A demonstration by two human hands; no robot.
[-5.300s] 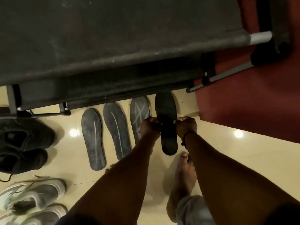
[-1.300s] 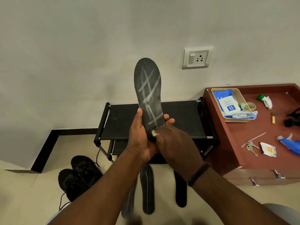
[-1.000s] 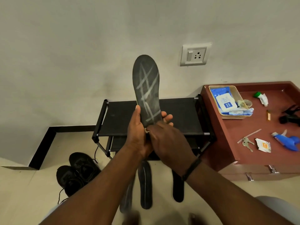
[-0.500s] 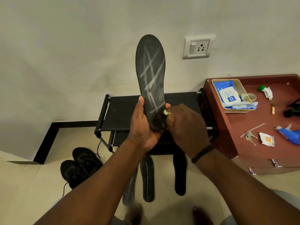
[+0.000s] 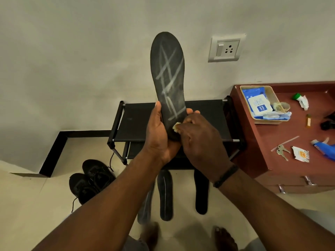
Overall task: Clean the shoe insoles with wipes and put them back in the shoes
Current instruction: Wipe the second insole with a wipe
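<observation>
The left hand [image 5: 159, 134] holds the marked insole [image 5: 167, 78] upright by its heel, directly above the shoe rack [image 5: 137, 124], thumb and fingers wrapped round its edges. The right hand [image 5: 197, 138] has its grip closed on a small pale wipe [image 5: 175, 127], pressed to the insole's heel. Three more insoles [image 5: 165, 194] lie on the floor just in front of the rack (black shoes [image 5: 90, 180] to its left). Held only at the heel, the insole may flex or slip under hard rubbing higher up, and so small a wad could smear the chalky marks.
</observation>
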